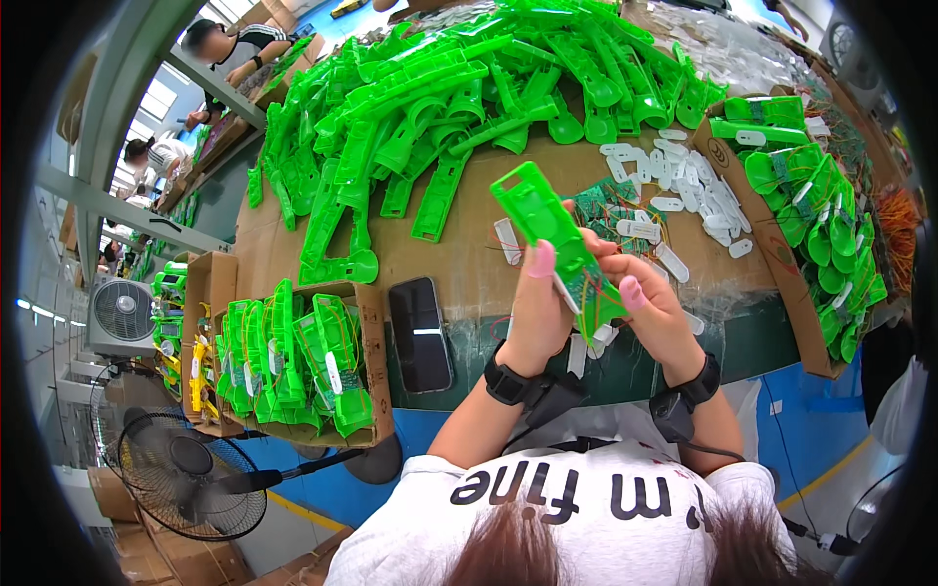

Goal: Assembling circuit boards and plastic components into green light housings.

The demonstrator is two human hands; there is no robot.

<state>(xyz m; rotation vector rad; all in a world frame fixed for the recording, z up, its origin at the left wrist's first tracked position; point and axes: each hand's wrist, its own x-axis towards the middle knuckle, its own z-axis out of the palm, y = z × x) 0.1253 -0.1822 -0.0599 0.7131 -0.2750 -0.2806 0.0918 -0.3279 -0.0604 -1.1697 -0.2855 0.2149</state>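
A bright green plastic housing (540,210) is held up over the near side of the table, tilted, its far end pointing away to the left. My left hand (538,311) is closed around its left side, thumb lying along the edge. My right hand (657,311) pinches the near right part, where a small green circuit board (578,280) with red wires sits in the housing. Just beyond my fingers lie more circuit boards (592,204) with tangled wires. Some white oval plastic pieces (638,230) lie beside them, to the right.
A large heap of green housings (430,98) covers the far table. Wired housings fill a cardboard box (379,366) at left and another box (777,259) at right. A black phone (421,337) lies left of my hands. A standing fan (191,459) is at lower left.
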